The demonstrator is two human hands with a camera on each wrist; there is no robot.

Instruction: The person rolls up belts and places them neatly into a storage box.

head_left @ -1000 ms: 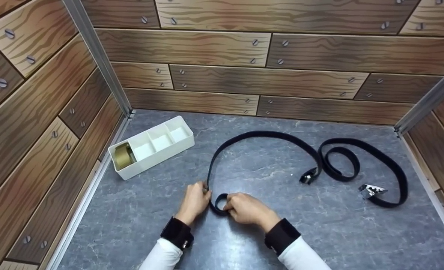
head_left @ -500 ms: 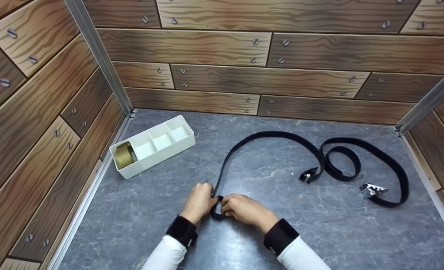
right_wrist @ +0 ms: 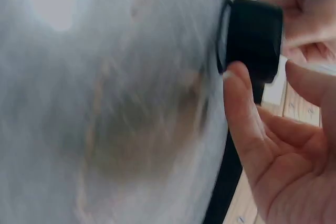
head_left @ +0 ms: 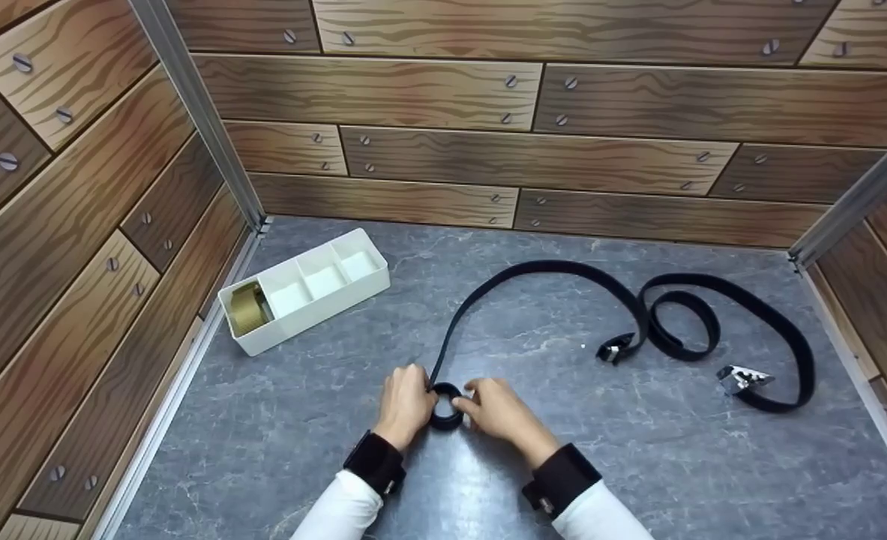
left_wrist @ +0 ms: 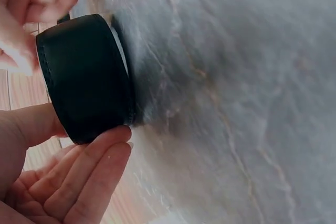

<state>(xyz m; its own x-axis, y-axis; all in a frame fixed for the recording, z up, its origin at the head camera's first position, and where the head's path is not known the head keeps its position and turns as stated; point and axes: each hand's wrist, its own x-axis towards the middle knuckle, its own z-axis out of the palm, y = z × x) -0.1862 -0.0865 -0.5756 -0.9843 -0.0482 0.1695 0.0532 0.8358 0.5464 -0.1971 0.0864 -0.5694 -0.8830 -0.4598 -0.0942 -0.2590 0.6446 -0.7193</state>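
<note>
A black belt [head_left: 544,266] arcs over the grey table, from a dark buckle end [head_left: 615,349] on the right to a small rolled coil [head_left: 445,424] standing on edge between both hands. My left hand [head_left: 407,400] pinches the left side of this coil between thumb and fingers; in the left wrist view the coil [left_wrist: 86,77] shows its smooth, stitched outer face. On the coil's other side is my right hand [head_left: 504,411], its thumb and fingers spread apart. The right wrist view has a fingertip [right_wrist: 239,74] at the lower edge of the coil [right_wrist: 254,40].
A second black belt [head_left: 777,322] lies partly curled at the right, with a silver buckle [head_left: 744,379]. At the back left, a white divided box [head_left: 316,319] holds a gold-coloured roll [head_left: 247,309] in one end compartment. Wood-patterned walls [head_left: 443,157] surround the table.
The coil has been rolled a little, passing from a squeezed oval to a round ring. My right hand has loosened its grip and spread its fingers; the left hand has shifted slightly right.
</note>
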